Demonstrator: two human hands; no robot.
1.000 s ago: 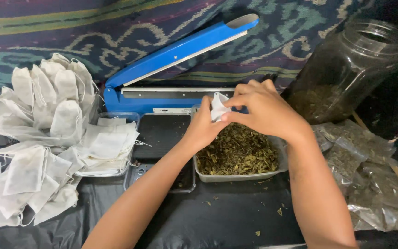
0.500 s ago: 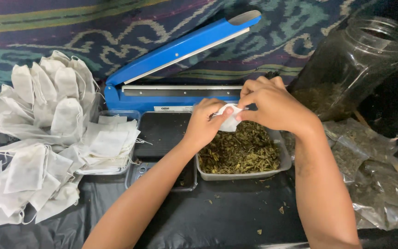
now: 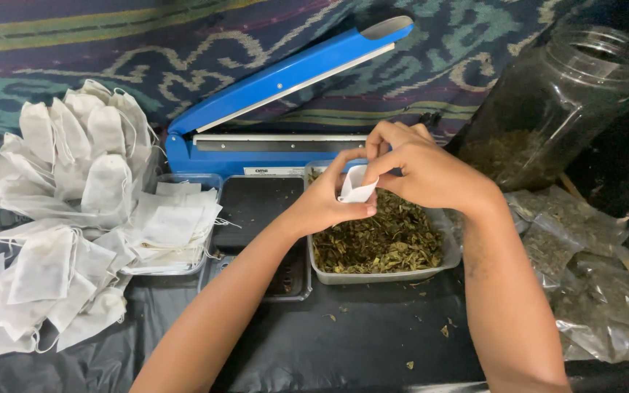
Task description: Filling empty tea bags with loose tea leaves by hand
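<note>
Over leaf tray (image 3: 445, 251): sachet (image 3: 356, 185) raised upright, both hands' grip unchanged.

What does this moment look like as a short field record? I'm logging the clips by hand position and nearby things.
left hand: holds the small white filter bag from below
right hand: pinches the bag's top edge
under the hands: clear tray of dried leaves
behind: blue heat sealer, arm raised
left side: pile of white filter bags; black tray
right side: tilted clear jar, plastic pouches of leaves
surface: black sheet
</note>
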